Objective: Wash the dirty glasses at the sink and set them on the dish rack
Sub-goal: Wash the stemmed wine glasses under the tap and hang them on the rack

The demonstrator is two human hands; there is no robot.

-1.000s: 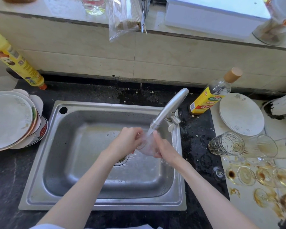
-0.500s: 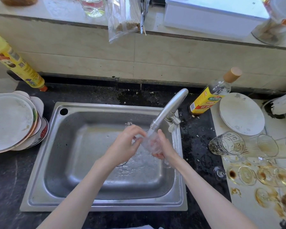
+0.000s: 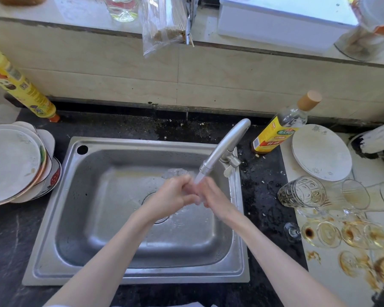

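Black speckled countertop (image 3: 262, 196) runs around one steel sink (image 3: 53, 218), with a beige tiled wall behind and a pale window ledge above it. One curved tap (image 3: 225, 147) reaches over the basin and water runs from its spout.

Both hands meet right under that stream, above the drain. Between them sits one clear glass (image 3: 192, 191), blurred by water and motion, so its outline is hard to follow. From where I stand the left hand (image 3: 171, 200) has its fingers curled round the near side of the glass, and the right hand (image 3: 215, 198) wraps it from the other side, fingers bent against it. Hands and glass are together in one knot, touching the stream.

To the left of the sink, one stack of plates (image 3: 11, 165) rests on the counter; I cannot count the plates in it. Behind the stack one yellow bottle (image 3: 16, 85) leans on the wall.

To the right, one bottle with a yellow label (image 3: 275, 134) and a tan cap stands beside one white plate (image 3: 321, 151). Below that plate, dirty glasses (image 3: 333, 220) lie on a pale stained board: one patterned tumbler (image 3: 302, 192) nearest the sink, and roughly eight more with brown residue, though overlap makes the count unsure.

On the ledge stand one clear jar (image 3: 122, 7) and one plastic bag of sticks (image 3: 162, 23).
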